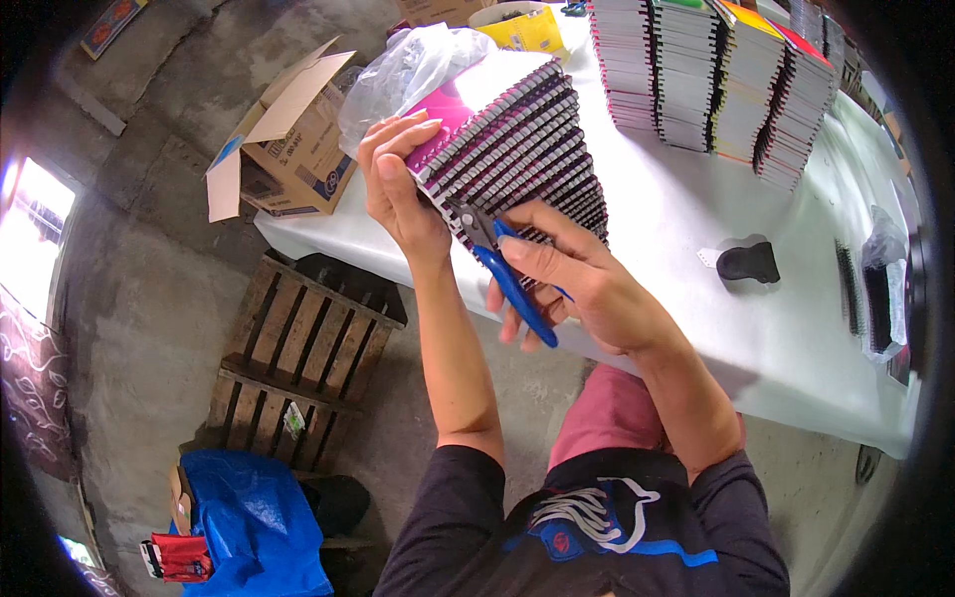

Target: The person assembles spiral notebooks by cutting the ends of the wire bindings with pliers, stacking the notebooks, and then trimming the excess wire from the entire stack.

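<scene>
A stack of spiral-bound notebooks [537,149] with a magenta cover on top stands at the near edge of the white table, its black and silver coils facing me. My left hand [398,184] grips the stack's left corner, fingers over the magenta cover and thumb by the coils. In my right hand [577,269] is a pair of blue-handled cutting pliers [512,289]. Their metal jaws touch or nearly touch the coil ends at the stack's left side, close to my left thumb. Whether the jaws have a wire between them is too small to tell.
Tall stacks of bound notebooks [696,85] stand at the table's back right. A black object [748,263] lies on the white tabletop [686,318]. Left of the table are an open cardboard box [298,149] and a wooden pallet [298,338]. A clear plastic bag [408,75] sits behind the notebooks.
</scene>
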Available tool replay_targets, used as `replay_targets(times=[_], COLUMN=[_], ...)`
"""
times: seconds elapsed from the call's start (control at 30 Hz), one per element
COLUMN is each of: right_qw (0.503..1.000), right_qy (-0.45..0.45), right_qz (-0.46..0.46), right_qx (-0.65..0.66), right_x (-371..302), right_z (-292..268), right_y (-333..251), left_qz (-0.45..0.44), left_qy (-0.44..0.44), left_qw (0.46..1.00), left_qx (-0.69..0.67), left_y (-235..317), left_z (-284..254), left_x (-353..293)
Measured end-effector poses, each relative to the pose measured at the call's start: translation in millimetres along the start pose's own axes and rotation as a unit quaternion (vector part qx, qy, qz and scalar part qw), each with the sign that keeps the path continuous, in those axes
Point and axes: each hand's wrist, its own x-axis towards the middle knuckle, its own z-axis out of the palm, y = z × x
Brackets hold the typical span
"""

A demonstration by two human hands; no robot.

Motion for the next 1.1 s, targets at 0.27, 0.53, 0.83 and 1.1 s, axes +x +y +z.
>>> replay_targets(times=[0.27,0.53,0.83,1.1], right_qw=[0.667,0.657,0.821,0.583], right_qy=[0.25,0.239,0.154,0.266], right_qz=[-0.39,-0.389,-0.34,-0.425], right_qx=[-0.584,-0.6,-0.432,-0.64], right_x=[5,9,7,11], right_z=[-2,-2,-3,-7], right_y=[32,35,34,29], left_qz=[-0.034,-0.031,-0.036,-0.037], left_qy=[0.009,-0.013,-0.006,-0.009], left_qw=[0.999,0.999,0.999,0.999], left_qx=[-0.023,0.006,-0.007,-0.019], left_y=[-7,-4,-7,-8], left_z=[-4,-5,-7,-6], left_x=[-1,1,0,3])
